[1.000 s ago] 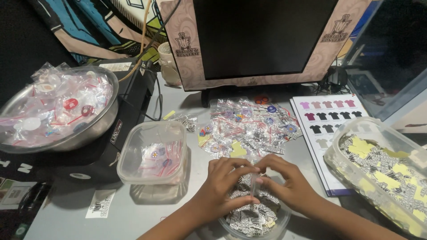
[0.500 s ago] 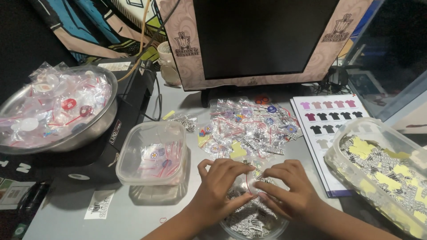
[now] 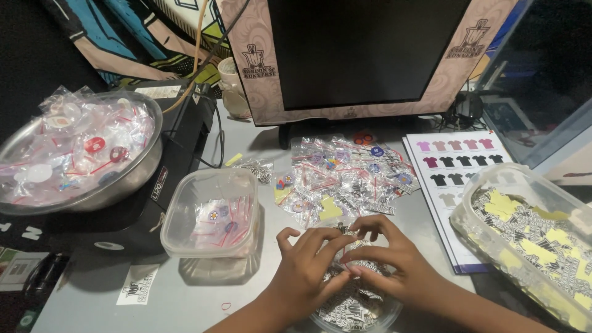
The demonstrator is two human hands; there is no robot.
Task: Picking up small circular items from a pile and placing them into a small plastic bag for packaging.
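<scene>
Closely hemmed, both hands (image 3: 351, 265) crowd the round bowl's (image 3: 364, 317) rim.

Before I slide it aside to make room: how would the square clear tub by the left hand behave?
The square clear tub probably slides easily: it holds only a few small bags. Its thin walls may flex. Low and wide, it seems unlikely to tip.

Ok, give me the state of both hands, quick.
Left hand: fingers curled, pinching a small sticker.
Right hand: fingers curled, pinching the same sticker.
</scene>
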